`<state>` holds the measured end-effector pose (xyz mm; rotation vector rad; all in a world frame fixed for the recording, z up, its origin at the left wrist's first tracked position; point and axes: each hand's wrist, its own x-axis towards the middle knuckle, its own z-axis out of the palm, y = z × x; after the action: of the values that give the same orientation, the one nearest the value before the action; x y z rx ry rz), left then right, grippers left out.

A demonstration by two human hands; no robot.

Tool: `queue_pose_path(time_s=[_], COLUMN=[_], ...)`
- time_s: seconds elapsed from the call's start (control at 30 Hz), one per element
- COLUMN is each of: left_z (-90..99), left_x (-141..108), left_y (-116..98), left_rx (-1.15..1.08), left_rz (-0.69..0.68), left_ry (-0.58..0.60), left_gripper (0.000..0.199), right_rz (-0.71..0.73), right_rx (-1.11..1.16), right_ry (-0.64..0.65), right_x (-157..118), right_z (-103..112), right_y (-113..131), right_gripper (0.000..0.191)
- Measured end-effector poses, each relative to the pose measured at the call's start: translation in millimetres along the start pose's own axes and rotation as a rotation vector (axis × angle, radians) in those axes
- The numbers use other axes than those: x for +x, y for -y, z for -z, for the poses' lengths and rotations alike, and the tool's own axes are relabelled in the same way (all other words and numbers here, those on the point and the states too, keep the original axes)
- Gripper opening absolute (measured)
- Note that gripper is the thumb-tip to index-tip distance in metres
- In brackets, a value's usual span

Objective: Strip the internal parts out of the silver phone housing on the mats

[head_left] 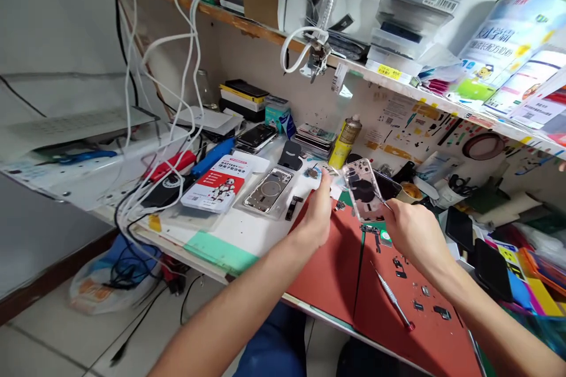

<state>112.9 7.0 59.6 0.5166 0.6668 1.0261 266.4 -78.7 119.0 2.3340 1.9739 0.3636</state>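
Observation:
My right hand grips a clear, pinkish phone rear housing, raised above the red work mat. My left hand is just left of the housing, its fingertips pinched on a small metal phone part. That part is partly hidden by my fingers, and it looks close to the housing's edge. A thin metal tip shows beside my right fingers. A black phone lies partly behind the housing.
A precision screwdriver and several small dark parts lie on the red mat. To the left stand a transparent phone housing and a red-and-white battery box. A shelf runs overhead, and white cables hang at the left.

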Motion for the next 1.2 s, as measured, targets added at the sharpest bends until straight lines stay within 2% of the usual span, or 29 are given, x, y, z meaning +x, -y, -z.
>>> queue_pose_path(time_s=[0.07, 0.13, 0.23, 0.3, 0.43, 0.53, 0.63, 0.7, 0.9, 1.07, 1.2], left_z=[-11.2, -22.9, -35.9, -39.8, -37.1, -27.0, -12.8, -3.7, 12.0, 18.1, 22.7], left_x=[0, -2, -16, -30, -65, -90, -108, -117, -131, -133, -133], left_y=[15, 35, 66, 83, 106, 116, 120, 120, 114, 113, 116], left_rx=[-0.012, -0.033, -0.081, -0.119, -0.186, -0.217, -0.26, -0.262, -0.25, -0.184, -0.144], left_rz=[0.061, 0.126, 0.152, 0.147, 0.158, 0.287, 0.416, 0.438, 0.421, 0.399, 0.362], left_ry=[0.024, 0.099, 0.214, 0.278, 0.368, 0.403, 0.386, 0.372, 0.397, 0.386, 0.383], left_gripper=[0.073, 0.075, 0.072, 0.068, 0.058, 0.067, 0.072, 0.072, 0.074, 0.075, 0.081], right_rz=[-0.045, -0.065, -0.07, -0.1, -0.245, -0.233, -0.146, -0.081, 0.152, 0.266, 0.32], right_rx=[-0.013, 0.002, 0.059, 0.227, 0.789, 0.933, 0.944, 0.928, 0.781, 0.621, 0.506], right_ry=[-0.023, -0.029, -0.021, 0.003, 0.171, 0.293, 0.343, 0.309, 0.207, 0.152, 0.162], right_x=[-17, -37, -68, -91, -133, -155, -168, -173, -180, -179, -178], right_z=[-4, -7, -14, -21, -35, -39, -36, -35, -37, -33, -27], right_y=[-12, -27, -47, -55, -60, -56, -55, -57, -68, -77, -81], right_gripper=[0.035, 0.035, 0.037, 0.043, 0.055, 0.054, 0.049, 0.046, 0.049, 0.049, 0.047])
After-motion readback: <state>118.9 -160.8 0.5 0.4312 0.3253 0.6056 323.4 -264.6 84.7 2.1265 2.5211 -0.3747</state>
